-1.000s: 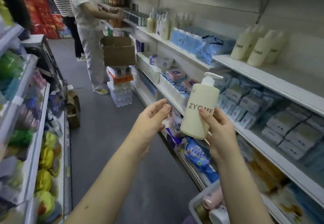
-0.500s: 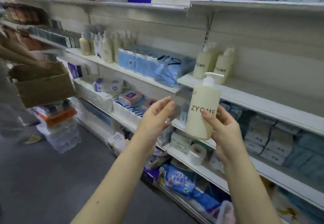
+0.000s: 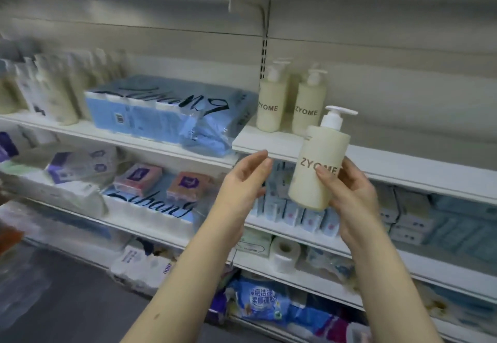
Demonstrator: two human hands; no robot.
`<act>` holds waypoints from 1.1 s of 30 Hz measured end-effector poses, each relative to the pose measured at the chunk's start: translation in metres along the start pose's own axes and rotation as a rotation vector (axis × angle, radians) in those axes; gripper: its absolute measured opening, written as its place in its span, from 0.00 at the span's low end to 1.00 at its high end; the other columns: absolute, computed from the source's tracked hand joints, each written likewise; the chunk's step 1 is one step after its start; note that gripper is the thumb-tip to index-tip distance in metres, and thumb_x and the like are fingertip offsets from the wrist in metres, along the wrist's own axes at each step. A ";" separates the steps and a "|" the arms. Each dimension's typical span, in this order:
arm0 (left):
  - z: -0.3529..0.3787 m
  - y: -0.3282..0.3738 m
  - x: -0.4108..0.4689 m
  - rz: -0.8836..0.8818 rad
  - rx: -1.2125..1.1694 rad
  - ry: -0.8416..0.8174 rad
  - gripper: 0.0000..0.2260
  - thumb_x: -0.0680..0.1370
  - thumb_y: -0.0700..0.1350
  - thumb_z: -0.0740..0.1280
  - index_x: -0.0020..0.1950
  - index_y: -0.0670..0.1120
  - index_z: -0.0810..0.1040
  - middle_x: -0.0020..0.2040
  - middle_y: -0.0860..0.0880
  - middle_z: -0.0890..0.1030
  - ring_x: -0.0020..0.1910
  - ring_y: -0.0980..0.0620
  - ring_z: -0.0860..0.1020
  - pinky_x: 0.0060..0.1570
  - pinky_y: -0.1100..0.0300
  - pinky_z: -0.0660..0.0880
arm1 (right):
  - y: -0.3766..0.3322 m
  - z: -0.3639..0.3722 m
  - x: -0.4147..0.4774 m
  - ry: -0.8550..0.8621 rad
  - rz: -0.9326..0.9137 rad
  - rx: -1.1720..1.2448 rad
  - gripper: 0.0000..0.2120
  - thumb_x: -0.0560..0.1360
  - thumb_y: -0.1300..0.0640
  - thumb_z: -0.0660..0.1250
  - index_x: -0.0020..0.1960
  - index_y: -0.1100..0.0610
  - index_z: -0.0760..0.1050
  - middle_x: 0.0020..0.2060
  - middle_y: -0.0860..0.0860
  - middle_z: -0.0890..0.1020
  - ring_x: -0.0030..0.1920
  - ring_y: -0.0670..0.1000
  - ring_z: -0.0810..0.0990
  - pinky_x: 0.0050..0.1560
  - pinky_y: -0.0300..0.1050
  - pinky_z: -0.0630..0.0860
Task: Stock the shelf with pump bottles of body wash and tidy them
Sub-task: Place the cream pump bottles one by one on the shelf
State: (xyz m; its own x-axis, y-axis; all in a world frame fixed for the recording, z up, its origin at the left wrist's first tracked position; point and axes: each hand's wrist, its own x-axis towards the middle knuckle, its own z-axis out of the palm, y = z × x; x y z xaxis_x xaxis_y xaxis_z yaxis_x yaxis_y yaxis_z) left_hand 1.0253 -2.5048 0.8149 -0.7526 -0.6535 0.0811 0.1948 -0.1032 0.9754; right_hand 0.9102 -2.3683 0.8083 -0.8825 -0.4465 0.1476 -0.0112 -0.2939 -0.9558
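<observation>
Shelf bottles (image 3: 269,106) shifted left in frame since 0.5 s ago. Held bottle (image 3: 317,181) now lower right of both, centre-right of frame, tilted, base below shelf (image 3: 419,168) front edge, pump above it. Right hand (image 3: 352,197) clamped on held bottle, thumb on label. Left hand (image 3: 242,181) fingers straight, holding nothing, near held bottle, apart. Bare shelf room right of 2 shelf bottles; tissue pack (image 3: 161,111) crowds left.
</observation>
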 end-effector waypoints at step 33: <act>0.027 -0.020 0.198 0.043 0.165 -0.499 0.13 0.76 0.44 0.71 0.59 0.52 0.78 0.58 0.54 0.83 0.56 0.58 0.81 0.58 0.62 0.76 | 0.009 -0.007 0.148 -0.165 0.017 -0.370 0.30 0.66 0.51 0.73 0.67 0.50 0.72 0.57 0.44 0.83 0.57 0.40 0.81 0.52 0.32 0.76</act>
State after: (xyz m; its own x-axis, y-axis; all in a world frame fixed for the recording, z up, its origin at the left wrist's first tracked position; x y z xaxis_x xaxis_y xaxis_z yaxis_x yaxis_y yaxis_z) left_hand 0.8554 -2.6114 0.8167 -0.9619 -0.2141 0.1702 0.1607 0.0613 0.9851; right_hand 0.7756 -2.4308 0.8198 -0.7969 -0.5876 0.1406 -0.1920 0.0256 -0.9811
